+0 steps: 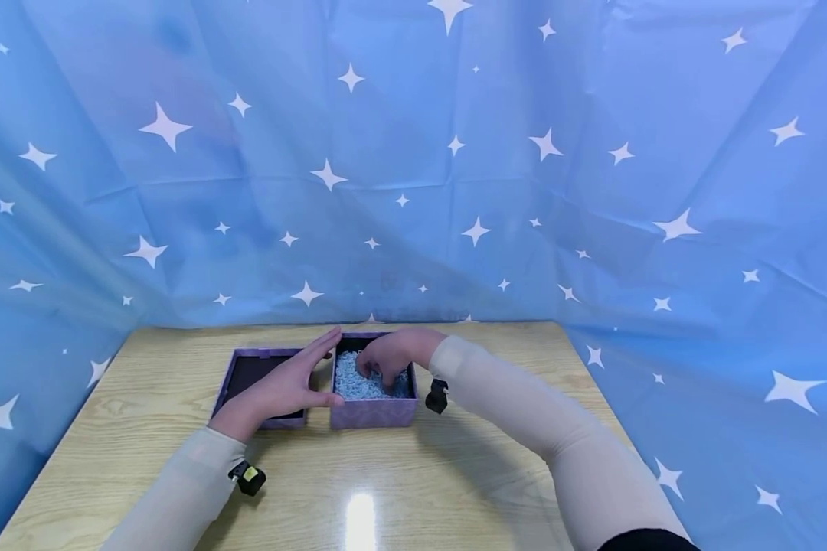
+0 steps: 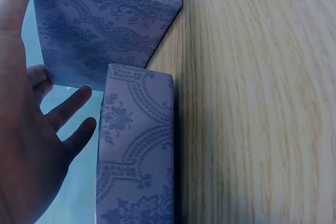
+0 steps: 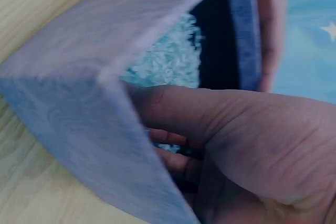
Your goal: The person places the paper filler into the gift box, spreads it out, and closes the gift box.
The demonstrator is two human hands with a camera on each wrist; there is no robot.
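A purple patterned box [image 1: 374,414] with a dark inside stands on the table, filled with light-blue shredded filler [image 1: 358,385]. My left hand [image 1: 291,386] spans the box's left side, thumb at the front corner and straight fingers towards the back corner. In the left wrist view its fingers [image 2: 73,107] are spread beside the patterned wall. My right hand [image 1: 388,358] reaches down into the box, bent fingers apart and touching the filler. The right wrist view shows the thumb [image 3: 176,109] inside the rim; the fingertips are partly hidden, and no held object shows.
Left of the box, under my left forearm and hand, a shallow purple lid [image 1: 260,375] lies with its dark inside facing up. The wooden table [image 1: 358,474] ends at a blue star-patterned curtain [image 1: 400,153] behind and on both sides.
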